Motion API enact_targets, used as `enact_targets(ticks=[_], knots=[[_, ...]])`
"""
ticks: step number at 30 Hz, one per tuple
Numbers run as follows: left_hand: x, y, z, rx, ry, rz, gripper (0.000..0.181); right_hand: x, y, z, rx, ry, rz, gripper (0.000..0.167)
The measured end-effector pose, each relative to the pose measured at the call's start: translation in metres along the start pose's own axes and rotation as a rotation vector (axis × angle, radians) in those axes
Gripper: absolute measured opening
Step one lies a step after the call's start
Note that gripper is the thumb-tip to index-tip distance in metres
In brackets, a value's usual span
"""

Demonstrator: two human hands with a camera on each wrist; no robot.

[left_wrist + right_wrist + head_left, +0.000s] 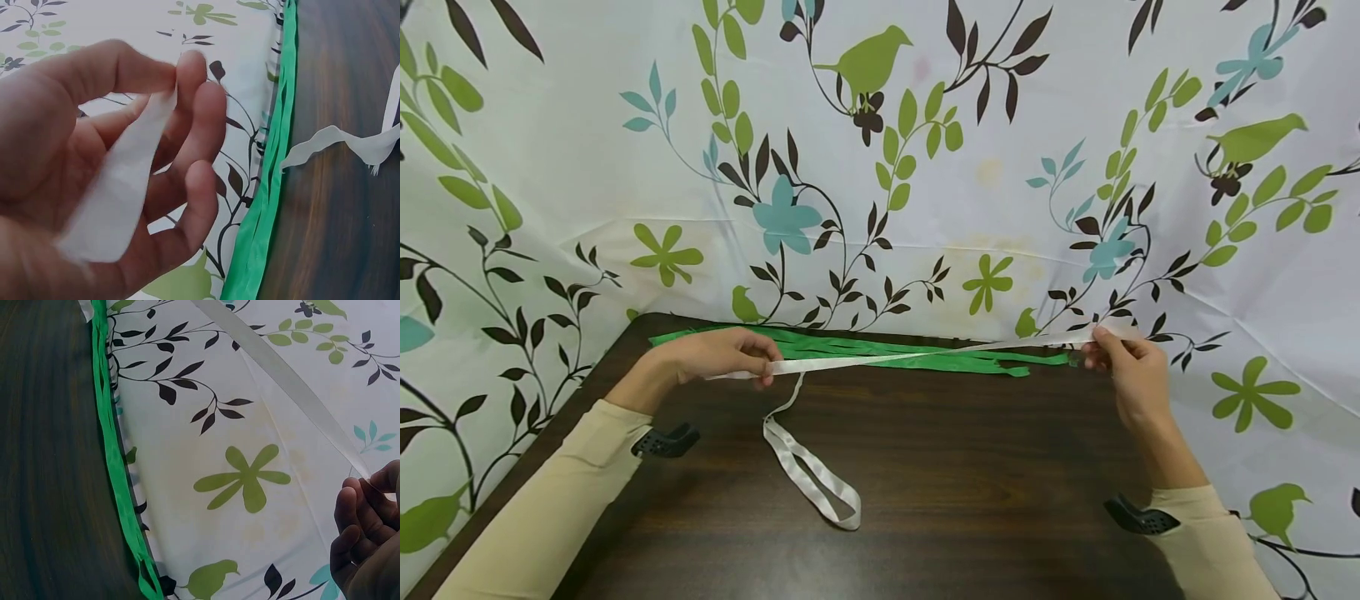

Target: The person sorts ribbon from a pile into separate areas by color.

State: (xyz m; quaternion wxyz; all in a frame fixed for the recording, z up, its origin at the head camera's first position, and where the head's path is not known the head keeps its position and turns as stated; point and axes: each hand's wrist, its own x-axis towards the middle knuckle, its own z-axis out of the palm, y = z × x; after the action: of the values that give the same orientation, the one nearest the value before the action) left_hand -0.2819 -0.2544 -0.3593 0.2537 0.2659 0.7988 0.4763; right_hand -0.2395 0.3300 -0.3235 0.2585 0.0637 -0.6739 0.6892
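Observation:
A white ribbon (865, 361) is stretched nearly level between the two hands, with a twist along its length. My left hand (722, 357) pinches its left part between thumb and forefinger; a short tail (122, 194) hangs across the palm in the left wrist view. The far right part is pinched by my right hand (1137, 375), its other fingers curled. Below the stretched ribbon, a white ribbon loop (801, 467) lies on the table. Its thin upper end reaches toward the left hand, and a frayed edge shows in the left wrist view.
Several green ribbons (850, 343) lie lengthwise along the back edge of the dark wooden table (985, 475). A white cloth (700, 150) printed with leaves, flowers and birds hangs behind and at both sides. Each forearm wears a black wrist strap (666, 440).

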Motion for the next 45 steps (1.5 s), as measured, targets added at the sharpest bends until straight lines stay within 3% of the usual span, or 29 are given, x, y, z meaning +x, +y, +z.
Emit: enact_targets(ticks=[9,19,30,34,45], knots=[[0.001,-0.006,-0.009,-0.046,0.150,-0.056,0.032,0.003,0.009,-0.017,0.019,0.017,0.058,0.015],[0.003,-0.016,-0.015,-0.110,0.217,-0.053,0.033,-0.002,0.034,-0.035,-0.029,0.040,0.152,0.020],[0.009,-0.033,-0.015,-0.025,0.282,-0.071,0.039,-0.005,0.045,-0.038,-0.023,0.044,0.174,0.017],[0.013,-0.040,-0.013,0.052,0.317,-0.044,0.039,-0.007,0.045,-0.038,-0.012,0.038,0.175,0.013],[0.012,-0.037,-0.011,0.150,0.459,-0.001,0.029,-0.009,0.041,-0.044,0.000,0.039,0.202,0.015]])
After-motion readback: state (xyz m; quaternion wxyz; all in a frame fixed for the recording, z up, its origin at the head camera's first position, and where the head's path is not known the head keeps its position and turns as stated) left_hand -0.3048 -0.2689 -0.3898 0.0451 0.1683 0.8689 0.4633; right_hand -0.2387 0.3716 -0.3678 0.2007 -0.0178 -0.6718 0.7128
